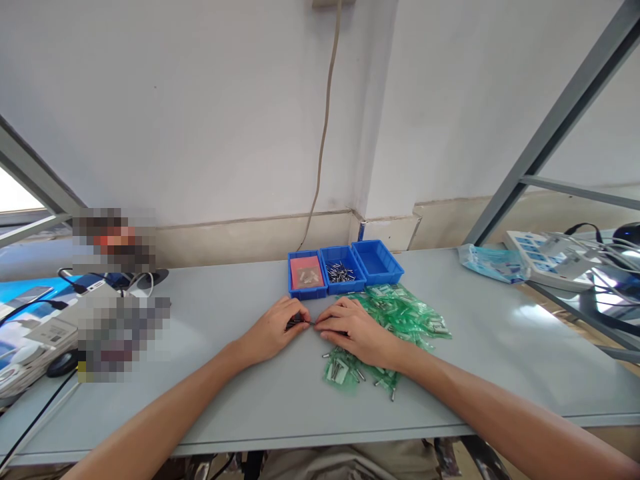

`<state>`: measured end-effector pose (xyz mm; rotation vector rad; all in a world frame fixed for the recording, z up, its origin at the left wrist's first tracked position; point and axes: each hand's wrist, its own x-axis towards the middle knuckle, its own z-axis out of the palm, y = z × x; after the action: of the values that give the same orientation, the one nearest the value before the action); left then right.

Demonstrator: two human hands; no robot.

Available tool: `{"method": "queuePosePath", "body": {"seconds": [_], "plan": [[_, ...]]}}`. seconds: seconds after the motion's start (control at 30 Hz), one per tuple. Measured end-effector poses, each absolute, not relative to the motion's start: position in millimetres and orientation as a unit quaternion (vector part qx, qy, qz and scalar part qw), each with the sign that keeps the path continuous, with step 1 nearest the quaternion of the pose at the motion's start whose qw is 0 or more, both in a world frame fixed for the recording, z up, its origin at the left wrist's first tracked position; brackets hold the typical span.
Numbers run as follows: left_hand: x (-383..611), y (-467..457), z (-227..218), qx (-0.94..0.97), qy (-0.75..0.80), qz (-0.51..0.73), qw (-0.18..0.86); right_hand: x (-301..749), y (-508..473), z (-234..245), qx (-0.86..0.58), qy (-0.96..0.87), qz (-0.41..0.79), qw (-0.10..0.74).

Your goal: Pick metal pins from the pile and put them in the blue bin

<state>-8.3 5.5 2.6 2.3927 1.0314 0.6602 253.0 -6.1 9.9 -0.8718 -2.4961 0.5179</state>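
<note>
My left hand [274,332] is closed, its thumb and fingers around several small dark metal pins [295,321]. Close beside it, my right hand [356,331] is also closed, with its fingertips pinching the end of a thin dark piece [313,323] between the two hands. Fingers hide most of that piece. Green plastic bags [400,310] with short metal pins lie beyond and under my right forearm. Nearer me is a smaller green bag [341,372] with loose pins around it.
Three blue bins stand beyond my hands: one with a pink sheet and small bag [306,272], one with metal pins [340,272], and one bare inside [376,260]. A power strip [547,263] and blue plastic packet [493,262] lie right. Cables and a blurred patch are left.
</note>
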Motion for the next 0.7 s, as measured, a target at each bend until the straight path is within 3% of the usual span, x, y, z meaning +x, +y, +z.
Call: {"method": "queuePosePath", "body": {"seconds": [0.7], "plan": [[-10.9,8.3,1.4,0.884,0.385,0.233,0.127,255.3,-1.5,1.5,-0.343,-0.900,0.159,0.216]]}}
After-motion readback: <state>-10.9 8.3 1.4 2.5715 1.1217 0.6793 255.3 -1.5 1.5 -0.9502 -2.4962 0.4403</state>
